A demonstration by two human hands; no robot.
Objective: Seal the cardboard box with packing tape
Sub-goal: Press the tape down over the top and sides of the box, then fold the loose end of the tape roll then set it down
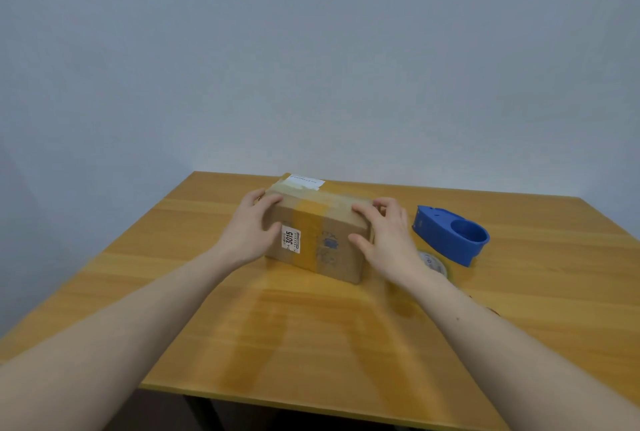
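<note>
both hands, left (250,231) and right (388,240), grip the cardboard box (320,233) ends; with the blue tape dispenser (450,233) untouched at right, uneven pressure could skew the box.

The cardboard box (322,236) is brown; a yellowish band of tape (309,236) runs across its middle; a white sticker (291,240) on its side has black numbers; a white label (306,181) sits on top; a faint blue stamp (329,244) marks its side; the tape dispenser (450,234) is bright blue; the table (311,326) is orange-brown wood with stripes; the wall (311,49) is pale grey-blue.
</note>
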